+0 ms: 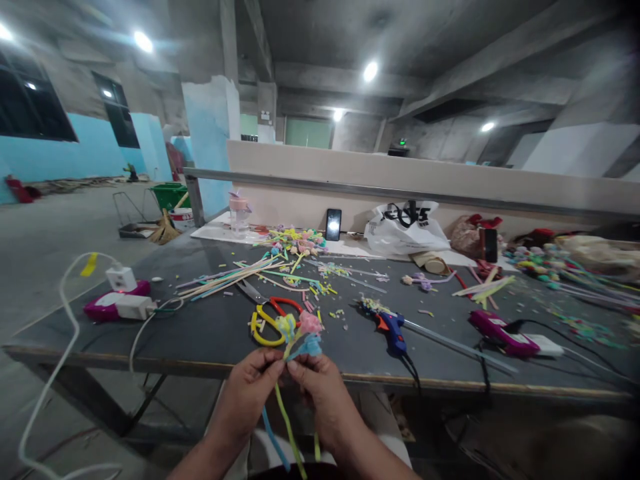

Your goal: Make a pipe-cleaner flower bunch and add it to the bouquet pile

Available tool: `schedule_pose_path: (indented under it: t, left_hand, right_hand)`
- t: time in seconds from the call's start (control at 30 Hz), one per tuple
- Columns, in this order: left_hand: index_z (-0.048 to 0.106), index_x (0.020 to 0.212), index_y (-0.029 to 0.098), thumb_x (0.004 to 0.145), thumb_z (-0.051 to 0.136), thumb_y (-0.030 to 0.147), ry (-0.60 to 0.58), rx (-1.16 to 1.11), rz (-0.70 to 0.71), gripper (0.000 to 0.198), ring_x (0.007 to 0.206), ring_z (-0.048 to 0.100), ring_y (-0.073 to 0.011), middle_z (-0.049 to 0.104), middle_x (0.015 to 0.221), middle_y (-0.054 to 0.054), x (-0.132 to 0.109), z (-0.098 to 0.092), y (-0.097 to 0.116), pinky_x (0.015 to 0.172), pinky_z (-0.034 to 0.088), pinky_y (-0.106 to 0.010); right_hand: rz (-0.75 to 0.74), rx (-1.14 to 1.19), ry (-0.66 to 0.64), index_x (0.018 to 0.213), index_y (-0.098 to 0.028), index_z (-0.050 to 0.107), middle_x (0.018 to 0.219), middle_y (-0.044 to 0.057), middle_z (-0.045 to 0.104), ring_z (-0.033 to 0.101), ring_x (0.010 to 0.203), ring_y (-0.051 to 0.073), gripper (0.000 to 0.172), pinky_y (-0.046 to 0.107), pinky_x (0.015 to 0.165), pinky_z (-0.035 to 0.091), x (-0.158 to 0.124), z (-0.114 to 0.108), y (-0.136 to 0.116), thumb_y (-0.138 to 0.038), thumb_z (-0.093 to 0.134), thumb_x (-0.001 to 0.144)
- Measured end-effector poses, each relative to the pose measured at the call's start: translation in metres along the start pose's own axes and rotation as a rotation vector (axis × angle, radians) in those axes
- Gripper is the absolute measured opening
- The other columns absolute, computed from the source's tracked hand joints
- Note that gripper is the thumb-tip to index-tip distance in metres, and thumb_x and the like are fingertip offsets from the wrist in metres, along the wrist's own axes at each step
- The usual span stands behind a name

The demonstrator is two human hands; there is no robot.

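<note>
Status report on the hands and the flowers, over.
Left hand and right hand both pinch the straw-flower bunch. Scissors lie just beyond it, glue gun to its right.

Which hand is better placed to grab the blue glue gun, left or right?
Right, probably. The blue glue gun lies on the table beyond and right of the right hand; the left hand is farther off. Both pinch the straw flowers, so the left would hold them alone.

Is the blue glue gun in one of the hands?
No, the glue gun lies on the table; the left hand and right hand pinch the straw flowers.
</note>
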State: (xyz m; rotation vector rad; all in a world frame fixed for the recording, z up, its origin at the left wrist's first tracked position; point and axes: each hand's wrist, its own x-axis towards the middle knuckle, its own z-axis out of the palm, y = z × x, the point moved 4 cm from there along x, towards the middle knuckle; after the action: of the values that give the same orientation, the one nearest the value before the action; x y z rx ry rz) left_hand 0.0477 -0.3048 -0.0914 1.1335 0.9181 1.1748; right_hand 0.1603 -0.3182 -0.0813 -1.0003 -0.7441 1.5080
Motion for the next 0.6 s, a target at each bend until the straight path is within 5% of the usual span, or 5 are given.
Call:
schedule_pose_path:
  t: [0.33,0.6]
  left_hand:
    - [0.065,0.072,0.016,0.068,0.062,0.029,0.082,0.221,0.109,0.013,0.067,0.055,-0.0149,0.064,0.069,-0.002,-0.007,0.001,0.014,0.064,0.042,-0.022]
    - [0.062,0.073,0.014,0.067,0.064,0.029,-0.005,-0.153,-0.079,0.016,0.052,0.052,-0.0099,0.060,0.059,0.000,-0.004,0.003,0.011,0.054,0.039,-0.021]
  right_hand:
    - [-0.132,-0.118,0.012,0.055,-0.014,0.057,0.048,-0.005,0.050,0.039,0.045,0.005,0.022,0.018,0.049,0.033,-0.003,-0.004,-0.004,-0.028,0.072,0.057]
    - [-0.237,-0.323,-0.176,0.067,-0.015,0.065,0.064,0.001,0.061,0.051,0.062,0.012,0.018,0.024,0.061,0.039,-0.002,-0.005,-0.020,-0.033,0.065,0.067]
